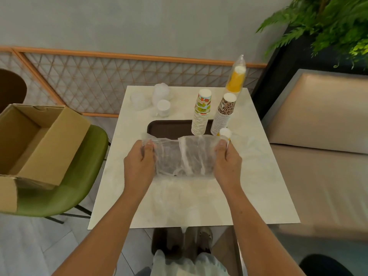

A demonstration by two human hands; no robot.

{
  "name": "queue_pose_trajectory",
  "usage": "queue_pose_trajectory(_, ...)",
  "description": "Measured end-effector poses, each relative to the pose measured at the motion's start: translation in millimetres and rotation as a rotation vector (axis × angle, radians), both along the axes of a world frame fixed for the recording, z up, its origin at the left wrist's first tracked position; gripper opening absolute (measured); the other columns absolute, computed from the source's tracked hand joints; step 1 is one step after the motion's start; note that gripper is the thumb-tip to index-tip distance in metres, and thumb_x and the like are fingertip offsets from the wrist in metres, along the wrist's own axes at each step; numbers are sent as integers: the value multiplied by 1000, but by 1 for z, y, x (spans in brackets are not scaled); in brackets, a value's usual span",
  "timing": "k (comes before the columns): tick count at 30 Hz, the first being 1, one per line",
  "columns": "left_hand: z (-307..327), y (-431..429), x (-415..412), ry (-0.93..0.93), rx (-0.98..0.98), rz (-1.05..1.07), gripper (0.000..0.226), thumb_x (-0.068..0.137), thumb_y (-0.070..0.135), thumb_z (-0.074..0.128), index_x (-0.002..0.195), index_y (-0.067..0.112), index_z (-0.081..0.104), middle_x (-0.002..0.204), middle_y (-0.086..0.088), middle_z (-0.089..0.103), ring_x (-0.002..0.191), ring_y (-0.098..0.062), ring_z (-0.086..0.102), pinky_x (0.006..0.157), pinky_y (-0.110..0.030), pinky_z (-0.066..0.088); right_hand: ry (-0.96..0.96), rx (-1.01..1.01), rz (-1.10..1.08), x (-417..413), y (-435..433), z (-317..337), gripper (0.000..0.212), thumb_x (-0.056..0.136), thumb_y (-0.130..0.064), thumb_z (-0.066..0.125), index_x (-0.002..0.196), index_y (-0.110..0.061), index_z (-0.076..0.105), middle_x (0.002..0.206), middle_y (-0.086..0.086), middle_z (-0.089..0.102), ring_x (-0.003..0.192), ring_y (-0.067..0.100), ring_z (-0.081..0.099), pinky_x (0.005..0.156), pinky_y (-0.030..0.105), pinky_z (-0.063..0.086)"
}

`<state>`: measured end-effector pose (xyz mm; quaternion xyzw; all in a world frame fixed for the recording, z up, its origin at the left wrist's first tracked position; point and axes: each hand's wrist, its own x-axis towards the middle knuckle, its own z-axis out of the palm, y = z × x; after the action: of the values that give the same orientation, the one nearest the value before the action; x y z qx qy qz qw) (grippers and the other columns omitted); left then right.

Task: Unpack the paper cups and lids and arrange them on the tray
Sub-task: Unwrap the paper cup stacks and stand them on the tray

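Both hands hold a crumpled clear plastic wrapper stretched between them above the brown tray. My left hand pinches its left end and my right hand pinches its right end. On the tray's right part stand two tall stacks of paper cups: a fruit-patterned stack and a leopard-patterned stack. A small white and yellow cup peeks out behind my right hand. A wrapped stack of yellow cups stands at the table's far right. White lids and clear lids lie at the far left.
The pale marble table has bare surface toward me. An open cardboard box sits on a green chair at left. A beige bench runs along the right, with a plant behind it.
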<state>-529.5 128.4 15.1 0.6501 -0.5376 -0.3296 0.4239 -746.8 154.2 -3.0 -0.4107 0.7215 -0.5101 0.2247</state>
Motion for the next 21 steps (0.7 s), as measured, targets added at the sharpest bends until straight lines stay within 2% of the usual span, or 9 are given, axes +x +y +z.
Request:
queue_pose_trajectory(4, -7, -5, 15, 65, 1, 14, 37, 110, 37, 45, 95, 7, 62, 82, -14, 65, 66, -16, 55, 60, -36, 47, 64, 37, -51, -35, 7, -3, 42, 111, -34, 40, 86, -8, 59, 77, 5, 64, 68, 5, 57, 58, 15, 40)
queue_pose_trajectory(6, -7, -7, 21, 75, 11, 13, 34, 110, 37, 46, 94, 13, 63, 79, -7, 65, 63, -15, 56, 59, -36, 46, 69, 69, -68, -56, 13, -7, 44, 110, -40, 39, 83, -11, 57, 76, 5, 64, 71, 16, 60, 62, 22, 46)
queue_pose_trajectory(8, -8, -9, 25, 101, 29, 23, 29, 110, 35, 46, 95, 18, 64, 75, 0, 64, 58, -15, 53, 54, -32, 43, 65, 102, -93, -75, 21, -13, 53, 104, -55, 34, 81, -14, 59, 74, 6, 66, 74, 24, 65, 69, 39, 56)
queue_pose_trajectory(9, -9, -10, 27, 112, 49, 28, 28, 110, 35, 46, 96, 20, 64, 74, 2, 63, 56, -15, 52, 51, -31, 42, 62, 120, -99, -83, 26, -15, 57, 101, -61, 32, 81, -15, 61, 73, 6, 68, 74, 25, 66, 70, 45, 57)
queue_pose_trajectory(11, -17, -10, 32, 121, 115, 22, 29, 110, 38, 47, 95, 20, 65, 74, 0, 63, 52, -15, 51, 49, -30, 42, 39, 161, -105, -96, 35, -21, 55, 100, -61, 32, 81, -19, 63, 77, 2, 72, 75, 25, 68, 73, 49, 59)
queue_pose_trajectory(15, -44, 4, 37, 125, 267, 7, 39, 109, 48, 46, 97, 17, 67, 77, -3, 66, 49, -13, 55, 51, -31, 46, 65, 313, -46, -113, 53, -36, 49, 111, -43, 34, 80, -19, 64, 81, 1, 74, 76, 24, 67, 71, 42, 58)
queue_pose_trajectory(19, -75, 23, 34, 97, 406, 8, 47, 109, 52, 41, 101, 14, 67, 83, -9, 68, 57, -18, 60, 51, -30, 47, 89, 435, 30, -125, 67, -62, 50, 112, -39, 35, 84, -11, 67, 80, -1, 72, 77, 19, 63, 67, 33, 48)
queue_pose_trajectory(21, -90, 32, 34, 59, 456, -1, 49, 109, 53, 39, 101, 14, 67, 84, -11, 69, 59, -21, 62, 51, -30, 48, 121, 470, 47, -135, 71, -78, 51, 111, -38, 39, 81, -5, 63, 76, 3, 68, 73, 24, 60, 61, 31, 43)
